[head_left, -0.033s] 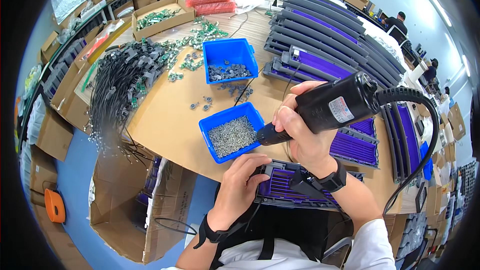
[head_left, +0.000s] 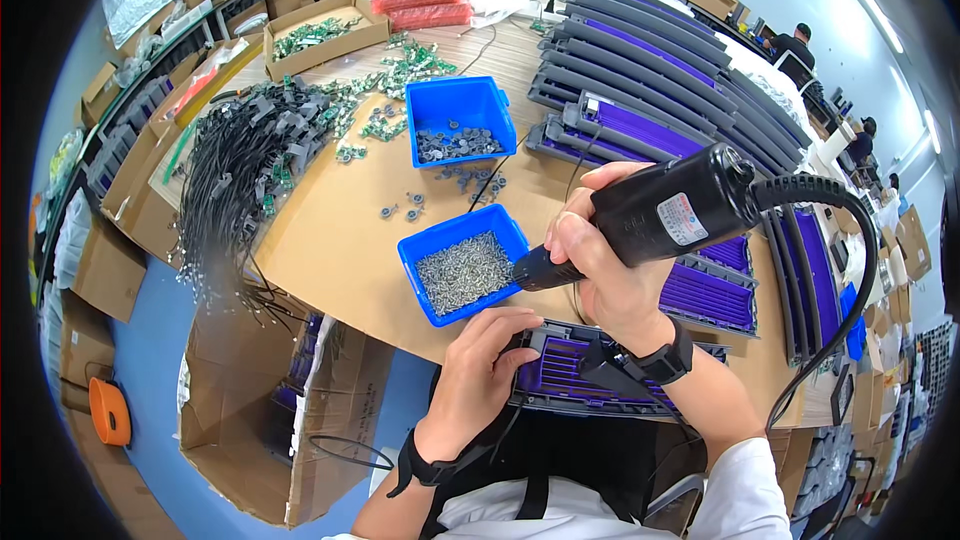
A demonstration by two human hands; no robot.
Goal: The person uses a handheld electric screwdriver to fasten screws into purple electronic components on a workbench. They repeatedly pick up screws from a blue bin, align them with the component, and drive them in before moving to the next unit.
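Note:
A black electric screwdriver (head_left: pixel 665 210) is gripped in my right hand (head_left: pixel 610 275). It tilts down to the left, with its nose over the right rim of a blue bin of small silver screws (head_left: pixel 462 273). The driver's tip is hard to make out against the screws. My left hand (head_left: pixel 478 370) holds the left end of a grey panel with a purple slatted middle (head_left: pixel 570 370), at the table's near edge. My right wrist and its black strap hide part of that panel. Beyond the screws stands a second blue bin (head_left: pixel 460 105) with small grey round parts.
Several grey round parts (head_left: pixel 415 202) lie loose near the bins. At left are bundled black cables (head_left: pixel 230 170) and green circuit boards (head_left: pixel 415 65). Grey-purple panels (head_left: pixel 640 70) are stacked at right. The driver's thick cord (head_left: pixel 850 270) loops down right. An opened cardboard box (head_left: pixel 240 390) stands below left.

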